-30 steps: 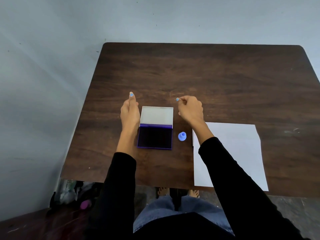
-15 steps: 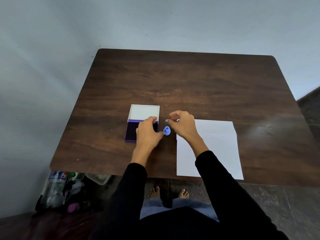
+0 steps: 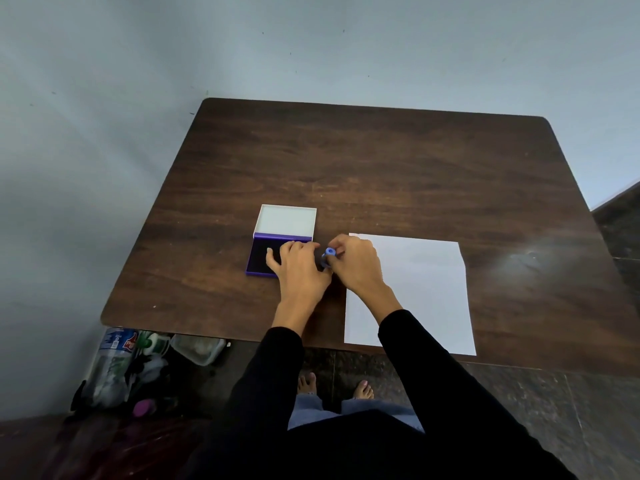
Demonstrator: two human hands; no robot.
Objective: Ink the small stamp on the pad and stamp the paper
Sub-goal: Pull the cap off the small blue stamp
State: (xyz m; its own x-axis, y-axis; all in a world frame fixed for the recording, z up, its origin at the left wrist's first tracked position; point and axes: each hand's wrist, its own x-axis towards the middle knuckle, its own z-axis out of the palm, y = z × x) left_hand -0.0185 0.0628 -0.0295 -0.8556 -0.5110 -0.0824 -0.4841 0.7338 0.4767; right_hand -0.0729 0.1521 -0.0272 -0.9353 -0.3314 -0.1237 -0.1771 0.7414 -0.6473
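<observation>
Blue plastic, the small stamp (image 3: 328, 258) stands between the two hands on the tabletop (image 3: 398, 168), just right of the ink pad (image 3: 273, 252) and just left of the paper (image 3: 415, 289); it looks light, rigid and smooth, a knobbed little thing that I judge would tip or slip easily, so the narrow handle near its round top seems the place to pinch it, leaving the printing face clear; whether its base touches the wood is hidden by the fingers. Right hand (image 3: 356, 265) is curled around the stamp, fingertips closed on its far and right side, apparently gripping it; left hand (image 3: 299, 268) lies loosely spread over the near right part of the pad's dark inked tray, its thumb side close against the stamp, though whether it actually touches or holds it I cannot tell. Pad's white lid (image 3: 287, 220) lies open flat on the far side; the paper shows no mark.
</observation>
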